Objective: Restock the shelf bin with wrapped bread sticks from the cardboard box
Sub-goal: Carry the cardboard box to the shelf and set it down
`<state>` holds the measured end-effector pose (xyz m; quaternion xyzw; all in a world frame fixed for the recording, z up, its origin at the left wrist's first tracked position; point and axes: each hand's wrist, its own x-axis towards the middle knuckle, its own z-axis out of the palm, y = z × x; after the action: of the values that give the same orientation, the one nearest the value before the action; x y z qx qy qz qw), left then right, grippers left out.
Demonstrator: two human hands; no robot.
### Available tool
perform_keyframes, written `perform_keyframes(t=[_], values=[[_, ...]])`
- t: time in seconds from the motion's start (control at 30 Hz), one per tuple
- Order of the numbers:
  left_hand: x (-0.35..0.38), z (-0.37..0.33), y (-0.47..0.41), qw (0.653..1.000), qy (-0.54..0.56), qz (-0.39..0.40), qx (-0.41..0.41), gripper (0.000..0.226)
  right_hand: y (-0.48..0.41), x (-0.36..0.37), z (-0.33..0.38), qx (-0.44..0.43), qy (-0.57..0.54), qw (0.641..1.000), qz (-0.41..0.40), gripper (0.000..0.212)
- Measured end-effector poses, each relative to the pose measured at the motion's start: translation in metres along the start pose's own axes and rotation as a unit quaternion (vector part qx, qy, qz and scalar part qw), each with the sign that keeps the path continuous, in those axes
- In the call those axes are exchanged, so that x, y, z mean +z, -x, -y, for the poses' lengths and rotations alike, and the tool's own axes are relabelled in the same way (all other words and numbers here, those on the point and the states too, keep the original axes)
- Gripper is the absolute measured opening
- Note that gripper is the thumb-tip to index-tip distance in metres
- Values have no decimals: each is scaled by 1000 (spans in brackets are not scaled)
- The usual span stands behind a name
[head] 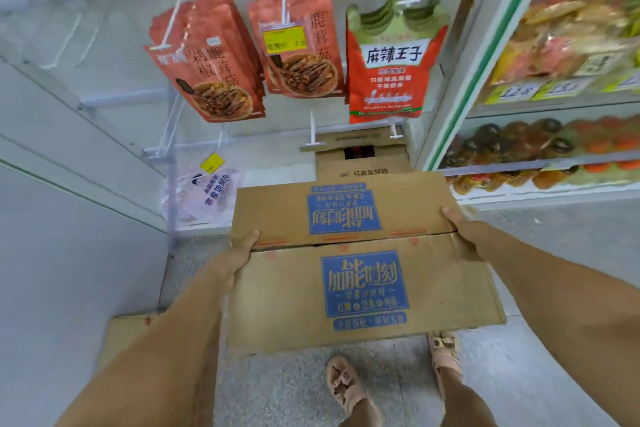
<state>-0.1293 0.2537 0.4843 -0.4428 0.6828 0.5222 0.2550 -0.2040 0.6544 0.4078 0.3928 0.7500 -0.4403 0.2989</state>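
A closed brown cardboard box [346, 260] with blue printed labels on its top flaps hangs in front of me at waist height, above the floor. My left hand [235, 253] grips its left edge, thumb over the flap seam. My right hand [464, 229] holds the right edge, fingers curled onto the far flap. The flaps are shut, so the contents are hidden. No bread sticks or shelf bin can be made out.
Red snack bags [301, 45] hang on pegs straight ahead. A second cardboard box [360, 156] stands on the floor behind mine. Shelves of packaged goods [554, 80] line the right. A white panel [69, 218] runs along the left. My sandalled feet [346, 388] stand on grey floor.
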Motion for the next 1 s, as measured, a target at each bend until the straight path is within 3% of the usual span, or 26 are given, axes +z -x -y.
perform_keyframes(t=[0.13,0.27,0.37,0.5,0.9,1.0], values=[[88,-33,12,999,-39,27,17,48,-22,-85,-33,21,-44,998,-28,93],[182,-63,28,996,-66,53,5,35,-55,-172,-59,35,-66,996,-50,90],[248,-83,32,996,-58,61,-2,36,-78,-234,-66,33,-90,994,-53,79],[322,-103,33,995,-50,81,-33,39,-109,-302,-68,26,-64,995,-79,83],[446,-127,-14,991,-23,118,-55,40,-206,-392,-77,78,-9,991,-107,94],[468,-122,-27,992,-24,102,-75,53,-232,-403,-82,80,12,992,-97,96]])
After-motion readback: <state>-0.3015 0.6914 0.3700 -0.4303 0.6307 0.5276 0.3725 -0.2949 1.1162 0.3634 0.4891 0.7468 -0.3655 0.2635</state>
